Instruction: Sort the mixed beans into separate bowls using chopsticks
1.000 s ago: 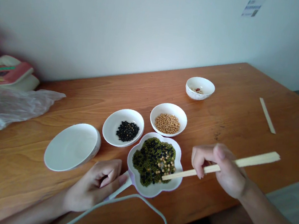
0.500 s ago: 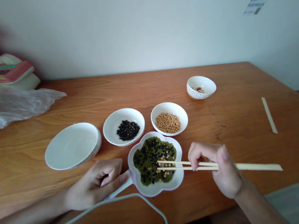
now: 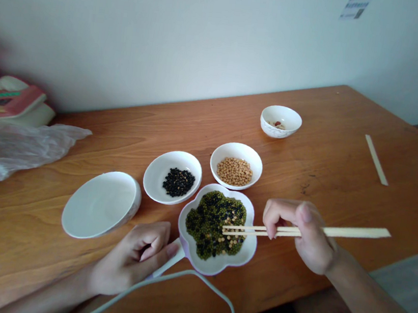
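My left hand (image 3: pixel 137 257) is closed round the handle of a flower-shaped dish (image 3: pixel 213 269), white inside with a purple edge. Green, black and yellow beans (image 3: pixel 210 223) lie mixed in it. In my right hand (image 3: pixel 302 233) is a pair of wooden chopsticks (image 3: pixel 349 232); their tips are close together among the yellow beans at the dish's right side. Whether a bean sits between the tips I cannot tell. Just behind the dish stand a bowl of black beans (image 3: pixel 178 182) and a bowl of yellow beans (image 3: pixel 234 171).
A white bowl (image 3: pixel 100 206) showing no contents stands left of the dish. Farther back is a bowl (image 3: pixel 280 122) with a few small pieces. A paper strip (image 3: pixel 376 159) lies at right, a plastic bag (image 3: pixel 25 145) at left. A pale cable (image 3: pixel 193 273) runs in front of the dish.
The chopstick tips have drawn nearer to each other and shifted slightly right within the dish. My left hand and the bowls stay where they were.
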Available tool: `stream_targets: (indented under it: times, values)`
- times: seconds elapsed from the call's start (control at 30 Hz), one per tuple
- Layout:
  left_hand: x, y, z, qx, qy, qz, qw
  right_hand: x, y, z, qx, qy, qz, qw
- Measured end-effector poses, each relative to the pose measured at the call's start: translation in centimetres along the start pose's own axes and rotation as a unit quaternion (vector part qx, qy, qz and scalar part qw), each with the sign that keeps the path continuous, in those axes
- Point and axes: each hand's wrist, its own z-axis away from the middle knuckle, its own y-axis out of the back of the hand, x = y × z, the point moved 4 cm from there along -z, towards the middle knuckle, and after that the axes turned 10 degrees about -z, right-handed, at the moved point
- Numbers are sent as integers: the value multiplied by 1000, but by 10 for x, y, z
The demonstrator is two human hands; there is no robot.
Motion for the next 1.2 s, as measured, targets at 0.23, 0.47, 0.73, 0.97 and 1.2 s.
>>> stream_targets:
  times: [0.23, 0.47, 0.73, 0.97, 1.2]
  values:
    - [-1, 0, -1, -2, -7, -2, 1000, 0, 5, 3, 42, 3, -13, 999]
    - [-1, 0, -1, 0, -7, 0, 1000, -9, 16, -1, 119, 23, -84, 989]
    - [2, 0, -1, -1, -12, 4, 1000, 6, 10, 3, 12, -23, -30, 999]
    - [4, 1, -2, 6, -9, -7, 1000, 3, 6, 1, -1, -17, 9, 1000]
    - [2, 0, -2, 5, -3, -10, 1000, 1, 2, -1, -3, -2, 7, 1000]
